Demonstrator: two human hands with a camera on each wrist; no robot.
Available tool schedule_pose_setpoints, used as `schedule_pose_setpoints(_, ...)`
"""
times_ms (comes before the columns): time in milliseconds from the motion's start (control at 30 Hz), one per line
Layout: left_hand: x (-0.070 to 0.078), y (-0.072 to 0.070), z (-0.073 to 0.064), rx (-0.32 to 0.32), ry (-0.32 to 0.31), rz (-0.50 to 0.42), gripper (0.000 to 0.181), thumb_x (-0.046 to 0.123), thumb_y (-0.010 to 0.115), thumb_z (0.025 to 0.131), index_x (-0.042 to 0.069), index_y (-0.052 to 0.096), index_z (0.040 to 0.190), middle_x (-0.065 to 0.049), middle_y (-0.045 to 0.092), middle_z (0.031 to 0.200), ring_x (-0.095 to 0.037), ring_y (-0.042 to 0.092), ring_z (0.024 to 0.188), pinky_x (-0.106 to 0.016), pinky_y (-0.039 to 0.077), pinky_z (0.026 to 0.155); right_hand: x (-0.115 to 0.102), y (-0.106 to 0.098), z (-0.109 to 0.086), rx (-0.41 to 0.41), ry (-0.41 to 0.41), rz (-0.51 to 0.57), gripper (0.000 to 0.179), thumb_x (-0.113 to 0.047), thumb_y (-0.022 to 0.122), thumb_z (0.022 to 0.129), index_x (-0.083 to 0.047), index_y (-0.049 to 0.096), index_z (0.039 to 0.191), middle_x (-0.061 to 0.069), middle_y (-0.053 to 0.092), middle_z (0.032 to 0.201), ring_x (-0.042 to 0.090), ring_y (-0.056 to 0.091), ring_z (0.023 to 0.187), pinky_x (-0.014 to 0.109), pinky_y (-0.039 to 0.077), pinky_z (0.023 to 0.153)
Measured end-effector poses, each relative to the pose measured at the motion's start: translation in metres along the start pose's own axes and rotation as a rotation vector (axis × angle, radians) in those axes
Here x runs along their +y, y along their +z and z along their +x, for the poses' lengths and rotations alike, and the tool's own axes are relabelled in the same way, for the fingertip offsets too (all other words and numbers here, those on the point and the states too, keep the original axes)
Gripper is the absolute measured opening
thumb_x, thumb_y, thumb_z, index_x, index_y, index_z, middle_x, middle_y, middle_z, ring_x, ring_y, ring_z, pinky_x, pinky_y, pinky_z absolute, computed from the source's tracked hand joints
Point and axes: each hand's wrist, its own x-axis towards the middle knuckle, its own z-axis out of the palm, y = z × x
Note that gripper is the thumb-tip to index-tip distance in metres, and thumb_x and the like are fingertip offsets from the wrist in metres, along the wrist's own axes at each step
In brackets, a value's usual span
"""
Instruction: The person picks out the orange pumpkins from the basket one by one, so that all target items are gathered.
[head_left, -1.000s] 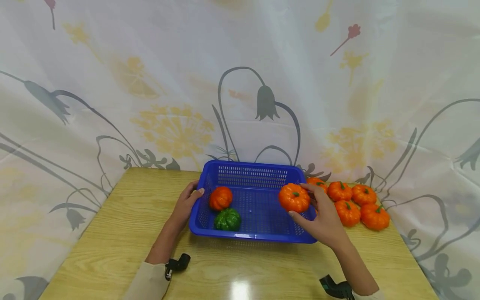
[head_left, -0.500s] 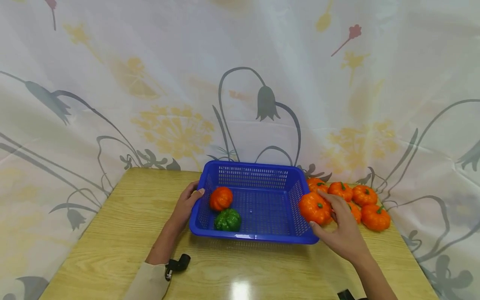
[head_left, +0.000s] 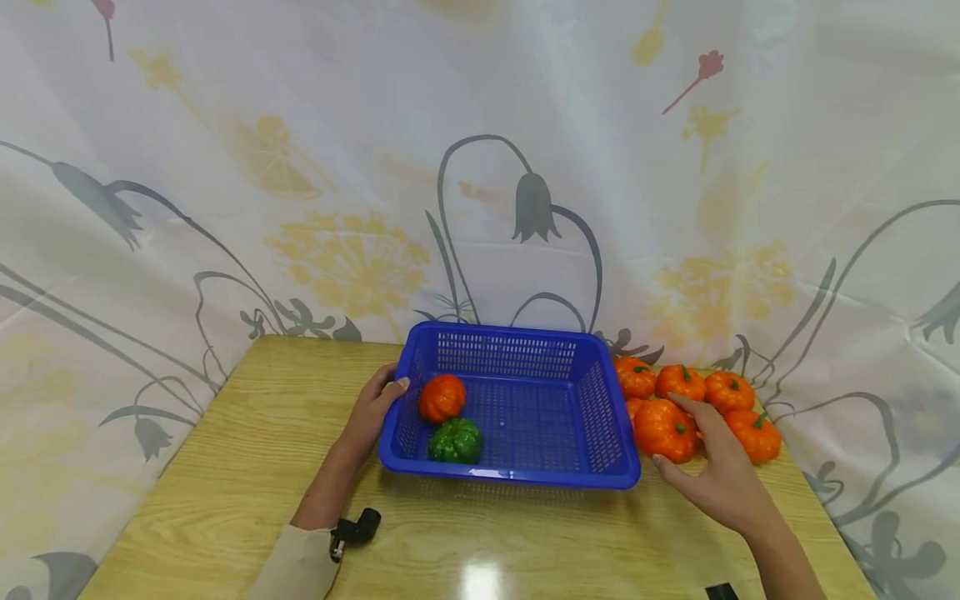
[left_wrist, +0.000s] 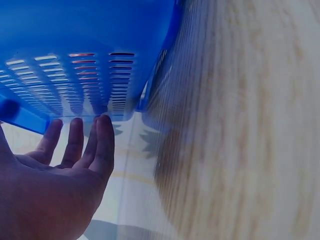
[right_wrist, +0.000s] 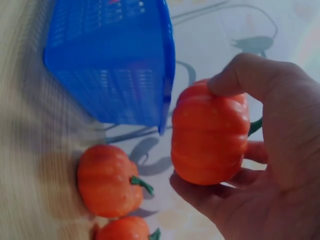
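My right hand (head_left: 716, 467) holds an orange pumpkin (head_left: 665, 431) between thumb and fingers, just right of the blue basket (head_left: 517, 477). In the right wrist view this pumpkin (right_wrist: 210, 135) is raised off the table, its green stem toward the palm. My left hand (head_left: 375, 404) grips the basket's left rim, thumb on top. Its fingertips (left_wrist: 105, 122) reach the slotted outer wall in the left wrist view. Inside the basket, on the left, lie an orange-red pumpkin (head_left: 442, 397) and a green pumpkin (head_left: 456, 440).
Several more orange pumpkins (head_left: 730, 391) sit grouped on the wooden table (head_left: 285, 392), right of the basket; the held one partly hides some of them. Behind the table hangs a flower-patterned cloth (head_left: 480, 208).
My right hand has carried the held pumpkin from over the basket's right side, across the rim, to the right beside the other pumpkins. The left hand and basket have stayed in place.
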Motion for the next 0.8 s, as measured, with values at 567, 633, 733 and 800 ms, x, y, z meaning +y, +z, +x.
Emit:
schedule_pose_setpoints(567, 0.0, 0.001, 0.0, 0.012, 0.0, -0.006, 0.048, 0.024, 0.053, 0.11, 0.002, 0.05, 0.153, -0.025, 0.052, 0.143, -0.039, 0.059, 0.124, -0.026, 0.055, 0.091, 0.018, -0.002, -0.005, -0.288, 0.058, -0.158, 0.077, -0.023, 0.096, 0.077, 0.001, 0.054, 0.137, 0.017, 0.053, 0.13, 0.04, 0.061, 0.116, 0.063, 0.052, 0.098)
schedule_pose_setpoints(633, 0.0, 0.001, 0.0, 0.009, 0.003, -0.006, 0.048, 0.024, 0.053, 0.11, 0.002, 0.05, 0.153, -0.026, 0.052, 0.144, -0.039, 0.058, 0.124, -0.026, 0.055, 0.091, 0.019, 0.0, -0.006, -0.304, 0.062, -0.167, 0.077, -0.024, 0.096, 0.076, 0.001, 0.055, 0.136, 0.018, 0.052, 0.129, 0.04, 0.062, 0.114, 0.067, 0.051, 0.097)
schedule_pose_setpoints(733, -0.001, 0.001, 0.0, 0.004, 0.005, 0.0, 0.048, 0.025, 0.052, 0.111, 0.003, 0.05, 0.153, -0.025, 0.052, 0.145, -0.04, 0.058, 0.126, -0.026, 0.055, 0.092, 0.02, 0.003, -0.007, -0.324, 0.069, -0.176, 0.076, -0.024, 0.097, 0.074, 0.001, 0.057, 0.134, 0.018, 0.053, 0.128, 0.041, 0.062, 0.113, 0.068, 0.052, 0.096)
schedule_pose_setpoints(800, -0.001, 0.0, -0.001, -0.001, 0.006, 0.005, 0.049, 0.026, 0.051, 0.111, 0.003, 0.049, 0.154, -0.025, 0.051, 0.146, -0.039, 0.058, 0.127, -0.026, 0.055, 0.093, 0.022, 0.005, -0.007, -0.339, 0.076, -0.179, 0.076, -0.024, 0.097, 0.074, 0.001, 0.057, 0.133, 0.018, 0.054, 0.127, 0.04, 0.061, 0.113, 0.068, 0.052, 0.096)
